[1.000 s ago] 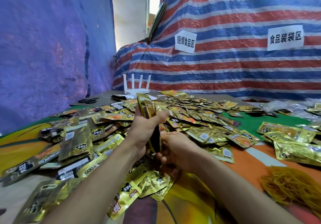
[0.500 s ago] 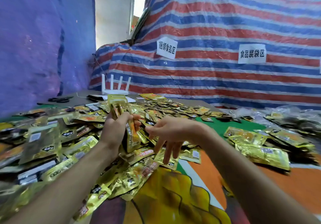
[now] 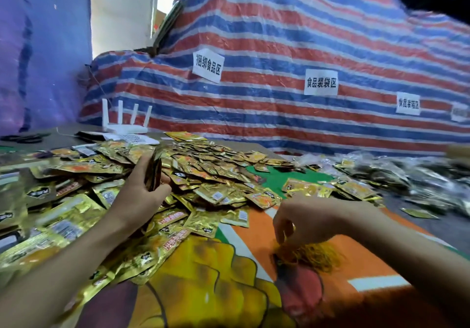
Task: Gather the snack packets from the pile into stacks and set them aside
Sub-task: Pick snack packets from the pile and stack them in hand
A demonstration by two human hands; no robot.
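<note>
- The table mat (image 3: 254, 241), orange and yellow, carries everything; its printed surface looks smooth, so packets would likely slide on it rather than catch.
- The pile (image 3: 216, 175) of gold snack packets spreads over the left and middle of the mat, loose and overlapping at every angle. The foil looks slick and crinkly, and each packet is light and flat. Pulling from low in the pile would probably drag its neighbours, so lifting from the top or the near edge seems better.
- A second, smaller scatter of packets (image 3: 338, 187) lies to the right, past a green patch, apart from the main pile.
- The left hand (image 3: 141, 193) grips a stack (image 3: 153, 172) of packets on edge above the pile, thumb on one face and fingers on the other. A slippery stack like this will fan out unless it is squeezed across its flat faces near the middle.
- The right hand (image 3: 307, 221) hangs with its fingers bent down onto a heap of rubber bands (image 3: 315, 254), near the mat's front. Whether it has pinched a band, I cannot tell.
- The bands are thin, stretchy and tangled; one strand needs a fingertip pinch.
</note>
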